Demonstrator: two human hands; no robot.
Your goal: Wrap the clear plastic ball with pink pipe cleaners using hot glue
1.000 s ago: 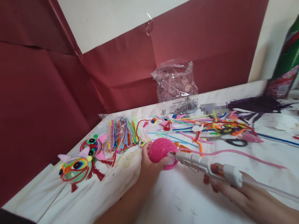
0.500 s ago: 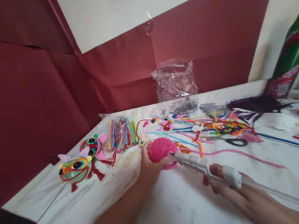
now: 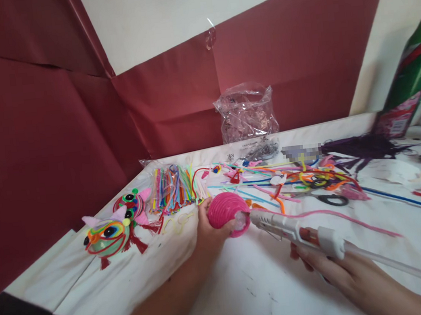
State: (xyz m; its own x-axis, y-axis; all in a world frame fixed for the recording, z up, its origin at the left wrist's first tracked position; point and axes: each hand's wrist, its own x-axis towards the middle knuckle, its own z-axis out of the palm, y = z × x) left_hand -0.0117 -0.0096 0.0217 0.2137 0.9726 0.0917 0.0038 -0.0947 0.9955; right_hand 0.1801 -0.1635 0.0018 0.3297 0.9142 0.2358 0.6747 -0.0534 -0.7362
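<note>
A round ball wrapped in pink pipe cleaner (image 3: 226, 210) is held in my left hand (image 3: 209, 230), with the thumb on its lower front. A pale, clear patch of the ball shows uncovered by the thumb. My right hand (image 3: 328, 260) grips a white glue gun (image 3: 289, 227), and a long glue stick (image 3: 406, 267) sticks out of its back end. The gun's nozzle points at the ball's right side, close to it. From the ball a loose pink pipe cleaner (image 3: 336, 211) trails off to the right across the table.
Two colourful animal-face crafts (image 3: 108, 236) stand at the left. Behind the ball lies a bundle of pipe cleaners (image 3: 176, 188). Scissors (image 3: 333, 199) and tangled pipe cleaners lie at the right. A clear plastic bag (image 3: 247, 113) and a green box (image 3: 408, 76) stand farther back.
My right hand has drawn the glue gun slightly right and down, so its nozzle sits a little farther from the ball. The ball has turned or shifted slightly left.
</note>
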